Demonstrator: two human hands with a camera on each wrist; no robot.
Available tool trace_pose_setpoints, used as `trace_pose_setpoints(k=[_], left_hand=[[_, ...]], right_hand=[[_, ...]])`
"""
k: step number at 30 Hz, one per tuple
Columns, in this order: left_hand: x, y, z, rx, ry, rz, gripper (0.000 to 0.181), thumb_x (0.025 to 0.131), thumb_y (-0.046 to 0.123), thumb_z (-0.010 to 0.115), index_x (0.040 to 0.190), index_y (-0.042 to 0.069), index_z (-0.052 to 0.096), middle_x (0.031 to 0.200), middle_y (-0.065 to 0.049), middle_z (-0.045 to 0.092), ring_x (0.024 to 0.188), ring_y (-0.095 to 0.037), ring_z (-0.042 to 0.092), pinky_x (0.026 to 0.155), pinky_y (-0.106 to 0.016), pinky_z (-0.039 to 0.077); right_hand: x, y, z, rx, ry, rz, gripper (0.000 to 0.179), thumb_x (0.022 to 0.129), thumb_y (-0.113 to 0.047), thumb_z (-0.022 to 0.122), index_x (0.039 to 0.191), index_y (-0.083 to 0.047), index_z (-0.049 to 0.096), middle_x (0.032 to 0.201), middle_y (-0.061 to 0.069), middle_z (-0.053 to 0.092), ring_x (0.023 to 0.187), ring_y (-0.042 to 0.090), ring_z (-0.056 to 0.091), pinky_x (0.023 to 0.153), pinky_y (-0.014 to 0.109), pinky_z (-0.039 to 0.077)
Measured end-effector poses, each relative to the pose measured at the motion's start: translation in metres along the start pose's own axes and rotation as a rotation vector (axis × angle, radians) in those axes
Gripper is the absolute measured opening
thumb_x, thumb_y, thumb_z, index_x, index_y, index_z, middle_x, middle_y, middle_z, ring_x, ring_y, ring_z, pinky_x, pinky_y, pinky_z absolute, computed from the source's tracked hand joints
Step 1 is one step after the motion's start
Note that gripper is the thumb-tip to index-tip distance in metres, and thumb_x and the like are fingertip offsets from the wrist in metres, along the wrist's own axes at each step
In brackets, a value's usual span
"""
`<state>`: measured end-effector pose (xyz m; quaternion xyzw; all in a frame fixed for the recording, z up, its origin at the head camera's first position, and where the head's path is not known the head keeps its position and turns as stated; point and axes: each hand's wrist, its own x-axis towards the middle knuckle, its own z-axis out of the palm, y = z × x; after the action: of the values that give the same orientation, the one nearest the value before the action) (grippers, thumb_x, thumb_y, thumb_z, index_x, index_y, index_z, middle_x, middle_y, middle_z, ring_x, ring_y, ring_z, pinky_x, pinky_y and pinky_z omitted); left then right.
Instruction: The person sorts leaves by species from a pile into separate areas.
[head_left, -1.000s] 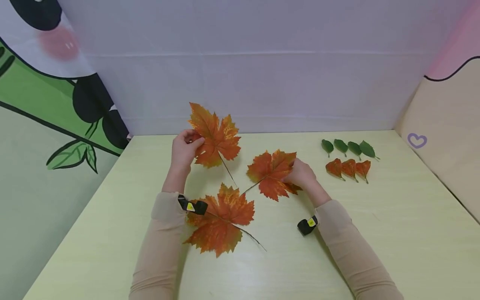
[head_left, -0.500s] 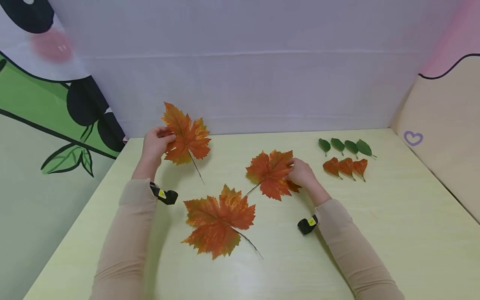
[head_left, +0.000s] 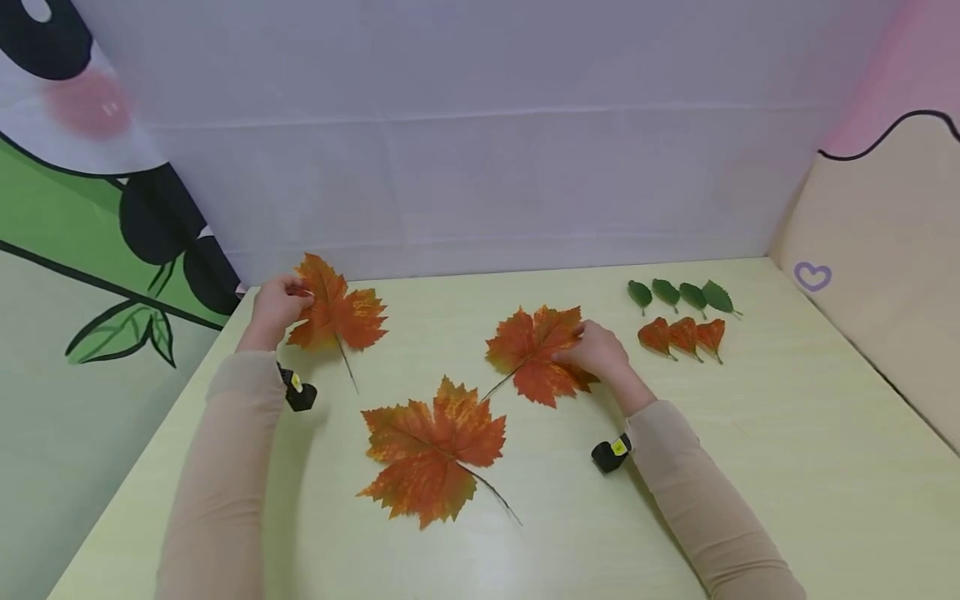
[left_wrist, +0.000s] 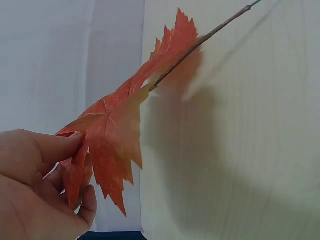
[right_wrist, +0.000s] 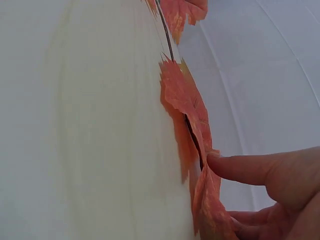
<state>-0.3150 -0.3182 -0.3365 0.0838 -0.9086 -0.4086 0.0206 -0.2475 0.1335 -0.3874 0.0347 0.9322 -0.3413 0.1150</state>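
Observation:
My left hand [head_left: 279, 307] pinches an orange-red maple leaf [head_left: 347, 318] by its edge at the back left of the table. In the left wrist view that leaf [left_wrist: 117, 135] is tilted, thumb on one face and fingers behind, with its shadow falling on the tabletop. Right of centre, my right hand [head_left: 596, 350] holds a second maple leaf [head_left: 536, 354] by its right side; the right wrist view shows the thumb pressing that leaf [right_wrist: 192, 110] low over the table. A third, larger maple leaf [head_left: 435, 454] lies at the front middle, its stem pointing to the lower right.
Several small green leaves [head_left: 666, 292] lie in a row at the back right. In front of them is a row of 3 small orange-brown leaves [head_left: 682, 335]. A pale cloth backdrop [head_left: 480, 192] rises behind the table [head_left: 675, 517], with printed panels at both sides.
My left hand has carried its maple leaf leftward, away from the other two, then lowered it toward the table. My right hand stays on its leaf, with the thumb now further over it.

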Motion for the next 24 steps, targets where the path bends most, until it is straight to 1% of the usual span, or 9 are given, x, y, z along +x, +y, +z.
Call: trace_pose_setpoints(k=[2, 4, 6, 7, 11, 14, 17, 21, 24], left_hand=[[0.002, -0.005, 0.001, 0.067, 0.017, -0.006, 0.028, 0.09, 0.004, 0.051, 0.116, -0.006, 0.044, 0.117, -0.025, 0.05, 0.103, -0.035, 0.049, 0.083, -0.032, 0.046], [0.004, -0.008, 0.002, 0.128, 0.029, -0.009, 0.025, 0.09, 0.006, 0.052, 0.112, -0.005, 0.047, 0.114, -0.025, 0.052, 0.106, -0.039, 0.046, 0.098, -0.045, 0.031], [0.006, -0.011, 0.003, 0.187, 0.036, -0.018, 0.023, 0.089, 0.009, 0.052, 0.109, -0.003, 0.049, 0.111, -0.025, 0.053, 0.106, -0.041, 0.044, 0.099, -0.057, 0.013], [0.007, -0.012, 0.003, 0.21, 0.04, -0.022, 0.021, 0.089, 0.009, 0.053, 0.107, -0.002, 0.05, 0.11, -0.024, 0.053, 0.106, -0.042, 0.043, 0.095, -0.06, 0.01], [0.011, -0.019, 0.007, 0.262, 0.034, -0.052, 0.02, 0.086, 0.01, 0.052, 0.104, 0.001, 0.049, 0.107, -0.024, 0.048, 0.105, -0.047, 0.036, 0.089, -0.061, 0.01], [0.013, -0.024, 0.01, 0.285, 0.031, -0.076, 0.024, 0.087, 0.013, 0.051, 0.108, 0.001, 0.05, 0.113, -0.027, 0.042, 0.109, -0.05, 0.03, 0.088, -0.061, 0.012], [0.016, -0.027, 0.013, 0.299, 0.037, -0.096, 0.029, 0.088, 0.016, 0.051, 0.114, 0.002, 0.051, 0.122, -0.031, 0.038, 0.113, -0.052, 0.03, 0.089, -0.06, 0.015], [0.017, -0.026, 0.015, 0.263, 0.048, -0.127, 0.039, 0.089, 0.017, 0.049, 0.124, 0.001, 0.048, 0.127, -0.03, 0.037, 0.117, -0.049, 0.03, 0.093, -0.059, 0.018], [0.016, -0.022, 0.016, 0.202, 0.063, -0.156, 0.048, 0.088, 0.016, 0.048, 0.133, 0.001, 0.04, 0.133, -0.028, 0.034, 0.121, -0.047, 0.027, 0.096, -0.057, 0.018]], right_hand=[[-0.001, -0.001, 0.0, -0.019, -0.002, 0.016, 0.067, 0.079, -0.035, 0.068, 0.129, 0.002, 0.041, 0.127, 0.02, 0.049, 0.107, 0.035, 0.05, 0.087, 0.044, 0.041], [-0.001, -0.002, 0.0, -0.04, 0.001, 0.022, 0.068, 0.079, -0.035, 0.068, 0.129, 0.003, 0.041, 0.126, 0.021, 0.049, 0.106, 0.035, 0.05, 0.086, 0.044, 0.041], [-0.001, -0.002, 0.0, -0.055, 0.001, 0.027, 0.069, 0.079, -0.034, 0.069, 0.128, 0.004, 0.04, 0.125, 0.021, 0.049, 0.105, 0.035, 0.051, 0.085, 0.044, 0.042], [-0.001, -0.002, 0.0, -0.057, 0.002, 0.028, 0.068, 0.079, -0.034, 0.069, 0.128, 0.004, 0.041, 0.125, 0.022, 0.05, 0.104, 0.034, 0.051, 0.086, 0.044, 0.042], [-0.001, -0.001, 0.002, -0.054, -0.003, 0.036, 0.067, 0.079, -0.03, 0.069, 0.127, 0.006, 0.04, 0.124, 0.022, 0.05, 0.105, 0.034, 0.05, 0.088, 0.044, 0.042], [-0.001, -0.001, 0.002, -0.046, -0.008, 0.04, 0.067, 0.079, -0.029, 0.07, 0.127, 0.005, 0.04, 0.125, 0.022, 0.049, 0.107, 0.035, 0.049, 0.09, 0.045, 0.041], [-0.001, -0.001, 0.001, -0.045, -0.009, 0.043, 0.067, 0.078, -0.028, 0.07, 0.128, 0.005, 0.04, 0.125, 0.021, 0.049, 0.108, 0.035, 0.049, 0.091, 0.045, 0.04], [-0.001, -0.003, 0.0, -0.046, -0.006, 0.048, 0.066, 0.079, -0.027, 0.07, 0.128, 0.004, 0.04, 0.126, 0.021, 0.049, 0.108, 0.035, 0.049, 0.091, 0.046, 0.04], [-0.002, -0.003, -0.001, -0.046, -0.002, 0.052, 0.066, 0.078, -0.027, 0.07, 0.128, 0.004, 0.04, 0.126, 0.021, 0.049, 0.107, 0.035, 0.049, 0.089, 0.045, 0.041]])
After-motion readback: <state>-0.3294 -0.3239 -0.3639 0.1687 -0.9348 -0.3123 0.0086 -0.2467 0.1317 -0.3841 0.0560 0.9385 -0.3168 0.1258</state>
